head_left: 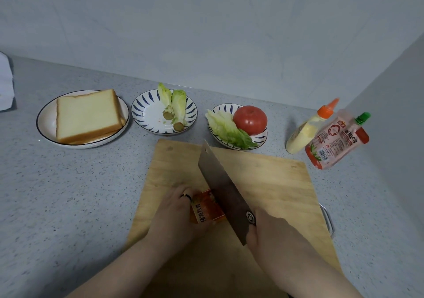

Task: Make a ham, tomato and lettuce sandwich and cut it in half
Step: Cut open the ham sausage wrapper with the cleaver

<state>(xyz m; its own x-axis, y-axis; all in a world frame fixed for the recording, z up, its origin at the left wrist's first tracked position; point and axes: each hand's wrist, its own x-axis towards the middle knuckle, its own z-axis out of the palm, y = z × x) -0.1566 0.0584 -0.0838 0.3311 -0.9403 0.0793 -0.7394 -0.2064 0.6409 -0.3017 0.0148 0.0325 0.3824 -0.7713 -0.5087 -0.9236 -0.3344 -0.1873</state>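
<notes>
Grey speckled counter (68, 194) in a wall corner; wooden cutting board (263, 183) sits at 6 o'clock of the view, both hands working on it.

Task item: orange ham packet (205, 208), flat on the near-left part of the board. Partly hidden, so its full outline cannot be read. The visible part runs roughly 12 to 6 o'clock, printed side up.

Left hand (176, 213): lies over the packet from 9 o'clock, fingers bent down on its left side and far end, pinning it. This hand is on the item.

Right hand (273, 231): wrapped round the handle of the cleaver (222, 183). Blade long axis runs from the handle at 5 o'clock to the tip at 11 o'clock. Blade stands on edge, with the edge on the packet's right side. From the left fingers the blade lies at 3 o'clock, close beside them.

Judgement: step in hand is cutting the packet open along its right edge. The cut line is nearly parallel to the packet's length, so the holding fingers need to keep to the 9 o'clock side of the blade.

Elsewhere, 10 to 2 o'clock: bread (87, 116) stacked on a plate (43, 123), lettuce stumps (175, 106) on a second plate, lettuce leaves (227, 130) and tomato (250, 120) touching on a third, mayonnaise bottle (305, 132), ketchup pouch (335, 142). Sandwich not yet assembled.
</notes>
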